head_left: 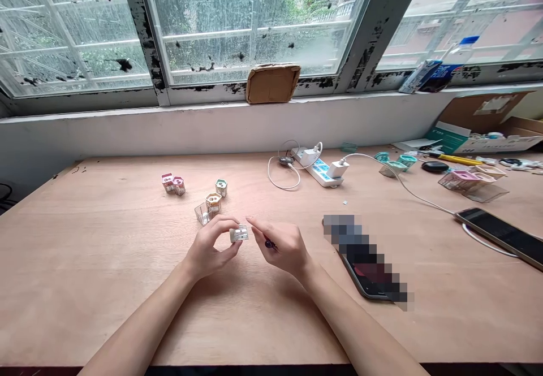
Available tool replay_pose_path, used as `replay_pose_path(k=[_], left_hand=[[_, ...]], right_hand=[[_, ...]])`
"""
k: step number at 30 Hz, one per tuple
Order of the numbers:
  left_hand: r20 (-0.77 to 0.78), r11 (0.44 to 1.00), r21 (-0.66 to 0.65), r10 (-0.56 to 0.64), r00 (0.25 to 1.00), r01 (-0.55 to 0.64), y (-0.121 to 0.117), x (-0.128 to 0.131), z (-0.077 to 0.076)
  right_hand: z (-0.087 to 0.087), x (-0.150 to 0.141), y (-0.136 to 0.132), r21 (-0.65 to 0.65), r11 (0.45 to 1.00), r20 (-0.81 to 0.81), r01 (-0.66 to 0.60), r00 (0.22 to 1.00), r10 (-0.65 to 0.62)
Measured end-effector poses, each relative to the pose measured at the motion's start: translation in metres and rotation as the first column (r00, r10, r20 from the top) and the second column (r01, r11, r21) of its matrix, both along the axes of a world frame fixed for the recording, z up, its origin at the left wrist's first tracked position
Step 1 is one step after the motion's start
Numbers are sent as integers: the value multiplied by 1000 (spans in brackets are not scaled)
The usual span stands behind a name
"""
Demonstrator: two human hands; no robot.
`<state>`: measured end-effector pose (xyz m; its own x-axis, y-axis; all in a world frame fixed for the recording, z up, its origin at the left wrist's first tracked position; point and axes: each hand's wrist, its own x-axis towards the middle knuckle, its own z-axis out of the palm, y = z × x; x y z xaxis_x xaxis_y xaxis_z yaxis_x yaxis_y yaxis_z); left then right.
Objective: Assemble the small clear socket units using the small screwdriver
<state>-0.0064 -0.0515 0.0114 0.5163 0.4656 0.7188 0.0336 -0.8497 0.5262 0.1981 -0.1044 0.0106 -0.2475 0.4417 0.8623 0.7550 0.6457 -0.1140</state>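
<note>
My left hand [208, 246] pinches a small clear plastic block [238, 233] between its fingertips and thumb. My right hand [283, 246] is close beside it, with the index finger stretched towards the block. A dark, slim tool [270, 244] is tucked in my right hand, and the fingers hide most of it. Just beyond my hands stands a clear cage-like plastic piece [202, 214]. Near it are a tan hexagonal piece [212, 202] and a green-trimmed one [221, 187]. Two pink pieces [173, 184] stand further left.
The plywood table [127, 285] holds a blurred phone [365, 257] to my right and a second phone [500, 236] on a charging cable. A power strip [318, 167] with chargers, several plastic pieces, and a cardboard box [487, 124] lie at the back, below a window [254, 25].
</note>
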Motion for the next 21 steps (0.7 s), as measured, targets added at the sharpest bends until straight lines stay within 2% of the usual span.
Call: replay_pose_path(k=[4,8,21], left_hand=[[-8,994,91,57,998,-56,0,-1,2],[-22,988,113,105,994,-102,0,-3,2],[-6,966,223,133,991,-128,-5,-3,8]], right_hand=[[1,1,0,9,1000,-37,1,999,0],[1,1,0,2,1000,-48,6,999,-6],[4,-2,-1,-19,999,-68,-34,997,33]])
